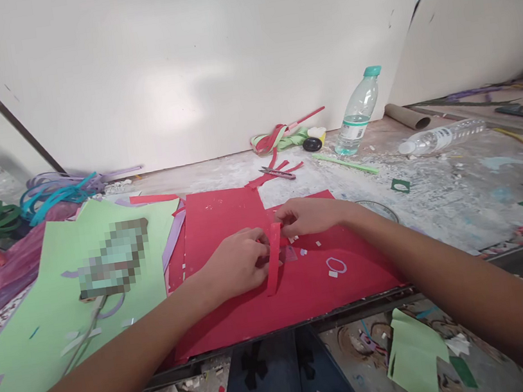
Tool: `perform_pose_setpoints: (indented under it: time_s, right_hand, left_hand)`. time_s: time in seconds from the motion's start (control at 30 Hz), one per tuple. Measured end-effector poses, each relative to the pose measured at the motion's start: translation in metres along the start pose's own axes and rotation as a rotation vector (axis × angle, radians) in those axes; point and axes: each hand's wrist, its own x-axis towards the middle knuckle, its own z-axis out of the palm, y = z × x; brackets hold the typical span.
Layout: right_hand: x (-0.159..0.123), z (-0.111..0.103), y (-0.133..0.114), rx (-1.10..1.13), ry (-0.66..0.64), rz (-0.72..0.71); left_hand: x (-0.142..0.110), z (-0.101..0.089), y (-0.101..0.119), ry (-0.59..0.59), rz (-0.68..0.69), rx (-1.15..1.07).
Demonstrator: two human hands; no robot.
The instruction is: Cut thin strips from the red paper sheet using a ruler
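A narrow red paper strip (274, 260) stands out between my two hands, over red paper sheets (239, 316) at the table's front edge. My right hand (306, 217) pinches the strip near its upper end. Beside its left side, my left hand (236, 261) has curled fingers against the strip; the fingertips are partly hidden. A small clear piece (290, 253) lies on the red sheet just right of the strip. Further right are a lilac paper ring (336, 265) and several tiny white scraps.
Green sheets (31, 358) with a blurred-out phone (117, 258) and cable lie left. Behind are a craft knife (277, 172), ribbon-like strips (277, 138), an upright bottle (358, 114), a lying bottle (442, 137) and a cardboard tube (406, 116). A white panel (203, 55) rises at the back.
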Motion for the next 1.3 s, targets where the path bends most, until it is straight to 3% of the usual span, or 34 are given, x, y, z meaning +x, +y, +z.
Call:
perform_pose_setpoints:
  time_s: [0.7, 1.3]
  right_hand:
    - [0.000, 0.000, 0.001, 0.008, -0.016, -0.003]
    - [0.000, 0.000, 0.006, 0.054, -0.060, -0.127]
  left_hand:
    - [0.000, 0.004, 0.001, 0.032, -0.005, 0.030]
    - [-0.002, 0.002, 0.003, 0.037, 0.025, 0.077]
